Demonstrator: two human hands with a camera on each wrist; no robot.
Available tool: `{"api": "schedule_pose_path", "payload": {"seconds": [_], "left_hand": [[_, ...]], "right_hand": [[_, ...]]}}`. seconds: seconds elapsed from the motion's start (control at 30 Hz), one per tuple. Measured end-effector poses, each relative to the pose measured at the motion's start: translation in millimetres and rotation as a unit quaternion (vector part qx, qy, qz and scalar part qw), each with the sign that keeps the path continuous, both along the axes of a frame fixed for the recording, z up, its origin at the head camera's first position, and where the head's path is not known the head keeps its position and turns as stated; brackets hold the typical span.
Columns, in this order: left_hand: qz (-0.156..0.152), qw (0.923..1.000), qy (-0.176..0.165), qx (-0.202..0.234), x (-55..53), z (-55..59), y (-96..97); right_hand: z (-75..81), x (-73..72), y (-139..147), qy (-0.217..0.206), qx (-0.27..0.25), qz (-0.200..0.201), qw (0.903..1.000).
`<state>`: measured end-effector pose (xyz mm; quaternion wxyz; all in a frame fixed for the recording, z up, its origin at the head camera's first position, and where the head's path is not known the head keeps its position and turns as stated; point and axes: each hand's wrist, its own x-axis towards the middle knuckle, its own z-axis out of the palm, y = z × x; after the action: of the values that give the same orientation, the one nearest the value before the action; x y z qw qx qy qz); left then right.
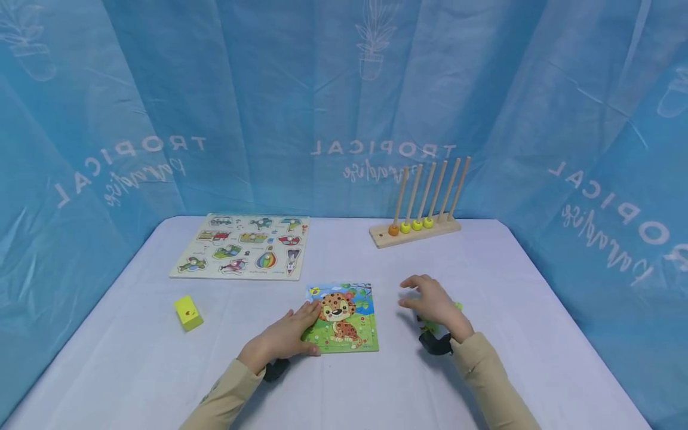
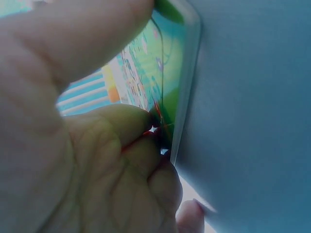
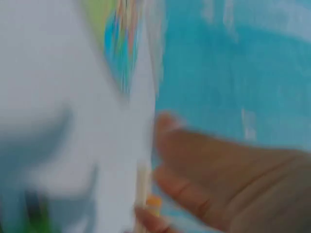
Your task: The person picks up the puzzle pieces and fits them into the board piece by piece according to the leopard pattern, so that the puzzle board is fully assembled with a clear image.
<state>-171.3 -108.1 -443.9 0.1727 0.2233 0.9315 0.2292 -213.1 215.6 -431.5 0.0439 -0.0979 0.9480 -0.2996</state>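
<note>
A square leopard jigsaw puzzle (image 1: 344, 325) lies flat in the middle of the table. My left hand (image 1: 285, 335) rests on its left side, fingers extended over the picture and thumb by the lower left corner. Close up in the left wrist view, the thumb and fingers touch the puzzle's edge (image 2: 187, 73). Right of the puzzle, my right hand (image 1: 434, 303) hovers with loosely bent fingers and nothing between them. A green object (image 1: 430, 326) lies beneath that wrist, mostly hidden, its kind unclear. The right wrist view is blurred.
A vehicle peg puzzle board (image 1: 258, 275) lies at the back left. In front of it sits a yellow block (image 1: 189, 313). At the back right stands a wooden stand (image 1: 384, 239) with upright rods and several beads. Blue curtains (image 1: 344, 89) surround the white table (image 1: 344, 394).
</note>
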Motion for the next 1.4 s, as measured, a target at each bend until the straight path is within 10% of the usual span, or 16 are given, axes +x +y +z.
{"api": "schedule_pose_path", "payload": {"seconds": [0.27,0.7,1.0,1.4], "left_hand": [[-0.004,1.0000,-0.003,0.006,-0.7,-2.0,1.9],[0.008,0.9997,-0.010,0.020,3.8,-3.3,-6.3],[-0.004,1.0000,-0.005,0.006,0.5,-0.9,1.0],[0.004,1.0000,0.001,-0.005,1.5,-2.3,0.3]], "right_hand": [[-4.3,-6.8,45.7,-0.025,0.109,-0.100,0.9887],[-10.1,-21.6,58.3,-0.026,-0.043,-0.081,0.9954],[-9.3,-14.3,24.6,-0.112,-0.240,-0.020,0.9641],[-25.5,-17.0,-21.6,-0.134,-0.255,0.056,0.9561]]}}
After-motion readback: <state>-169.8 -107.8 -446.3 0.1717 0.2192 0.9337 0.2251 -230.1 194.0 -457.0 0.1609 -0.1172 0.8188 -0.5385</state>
